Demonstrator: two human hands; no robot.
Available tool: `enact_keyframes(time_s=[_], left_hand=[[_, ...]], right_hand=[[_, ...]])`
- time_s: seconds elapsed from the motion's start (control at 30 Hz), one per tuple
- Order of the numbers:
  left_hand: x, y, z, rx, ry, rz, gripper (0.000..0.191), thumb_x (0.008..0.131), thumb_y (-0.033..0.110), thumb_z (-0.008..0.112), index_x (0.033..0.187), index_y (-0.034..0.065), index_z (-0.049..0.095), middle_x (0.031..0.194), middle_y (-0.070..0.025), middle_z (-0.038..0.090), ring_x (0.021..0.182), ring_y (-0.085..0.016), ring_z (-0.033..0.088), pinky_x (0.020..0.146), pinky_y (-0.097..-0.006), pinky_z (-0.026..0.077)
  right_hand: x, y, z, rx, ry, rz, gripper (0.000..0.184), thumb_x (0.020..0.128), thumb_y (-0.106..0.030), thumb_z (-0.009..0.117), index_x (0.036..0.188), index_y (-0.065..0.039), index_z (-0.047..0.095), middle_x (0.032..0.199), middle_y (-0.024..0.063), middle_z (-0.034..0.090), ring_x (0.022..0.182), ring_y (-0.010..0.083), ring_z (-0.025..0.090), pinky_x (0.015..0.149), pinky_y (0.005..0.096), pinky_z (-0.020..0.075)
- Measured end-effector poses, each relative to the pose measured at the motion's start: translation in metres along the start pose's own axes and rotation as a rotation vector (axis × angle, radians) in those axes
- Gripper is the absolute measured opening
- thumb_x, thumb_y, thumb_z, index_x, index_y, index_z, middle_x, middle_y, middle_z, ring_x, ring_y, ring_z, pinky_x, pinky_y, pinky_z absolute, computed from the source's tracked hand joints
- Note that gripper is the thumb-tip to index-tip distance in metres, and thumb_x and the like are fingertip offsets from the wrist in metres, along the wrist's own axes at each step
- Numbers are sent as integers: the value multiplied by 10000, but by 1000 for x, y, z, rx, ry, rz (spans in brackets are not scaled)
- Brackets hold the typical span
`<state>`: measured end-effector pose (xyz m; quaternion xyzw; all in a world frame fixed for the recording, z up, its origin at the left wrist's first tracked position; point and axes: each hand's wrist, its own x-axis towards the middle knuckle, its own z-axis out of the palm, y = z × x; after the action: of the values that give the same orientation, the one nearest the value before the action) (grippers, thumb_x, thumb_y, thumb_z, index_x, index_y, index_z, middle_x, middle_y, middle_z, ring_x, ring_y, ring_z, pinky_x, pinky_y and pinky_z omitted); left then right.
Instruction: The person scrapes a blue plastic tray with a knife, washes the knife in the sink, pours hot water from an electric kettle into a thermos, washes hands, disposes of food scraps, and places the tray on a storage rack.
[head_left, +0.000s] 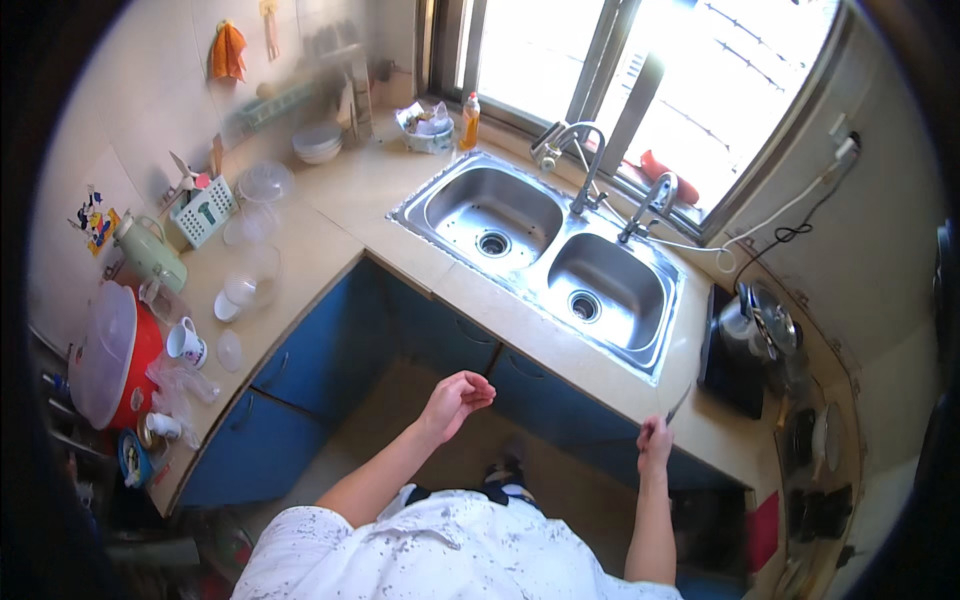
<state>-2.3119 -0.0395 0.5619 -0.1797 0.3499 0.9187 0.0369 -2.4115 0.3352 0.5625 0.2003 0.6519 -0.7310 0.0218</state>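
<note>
My left hand (459, 401) is held in the air in front of the blue cabinet doors, its fingers slightly curled and nothing in it. At the counter's front edge, my right hand (655, 442) grips a knife (679, 403), its thin blade pointing up and away; the handle is hidden in my fist. Beyond the hands, a double-bowl stainless steel sink (538, 268) is set into the beige countertop (495, 300). Dark specks lie in its left bowl, around the drain. Two faucets stand behind the bowls, a tall curved faucet (592, 169) and a shorter faucet (646, 210).
A metal pot (739, 322) stands on a black cooktop (724, 375) at the right. Along the left counter are a mug (187, 343), a green thermos jug (150, 251), a red basin (140, 352) and clear plastic bowls (262, 184). An orange dish-soap bottle (469, 124) stands by the window.
</note>
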Motion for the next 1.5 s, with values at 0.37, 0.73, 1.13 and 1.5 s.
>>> enact_keyframes(time_s=[0.37, 0.73, 1.13, 1.5], left_hand=[[87, 1, 72, 23, 220, 81, 235, 919, 183, 418, 781, 34, 535, 853, -125, 609, 872, -229, 595, 849, -361, 472], [248, -4, 108, 401, 34, -22, 222, 924, 160, 513, 1047, -15, 570, 990, -103, 600, 896, -172, 584, 819, -291, 482], [472, -66, 195, 207, 49, -389, 300, 924, 330, 507, 1053, 63, 552, 952, -78, 622, 848, -199, 607, 734, -345, 499], [464, -80, 241, 209, -218, -446, 208, 852, 184, 633, 993, 45, 569, 894, -63, 630, 699, -153, 590, 592, -303, 492]], right_hand=[[419, -111, 150, -290, -113, -312, 442, 934, -426, 441, 1067, -24, 569, 1012, 82, 603, 964, 178, 534, 876, 294, 376], [456, -82, 161, -536, -61, -372, 387, 921, -364, 479, 1041, -33, 639, 806, 35, 630, 729, 139, 544, 668, 290, 418], [337, -94, 226, -197, -229, 113, 249, 890, -283, 540, 862, -39, 580, 587, 4, 485, 451, 81, 414, 390, 235, 298], [299, -78, 162, -320, -99, 98, 220, 933, -223, 470, 850, -51, 578, 607, -5, 496, 454, 68, 435, 388, 216, 323]])
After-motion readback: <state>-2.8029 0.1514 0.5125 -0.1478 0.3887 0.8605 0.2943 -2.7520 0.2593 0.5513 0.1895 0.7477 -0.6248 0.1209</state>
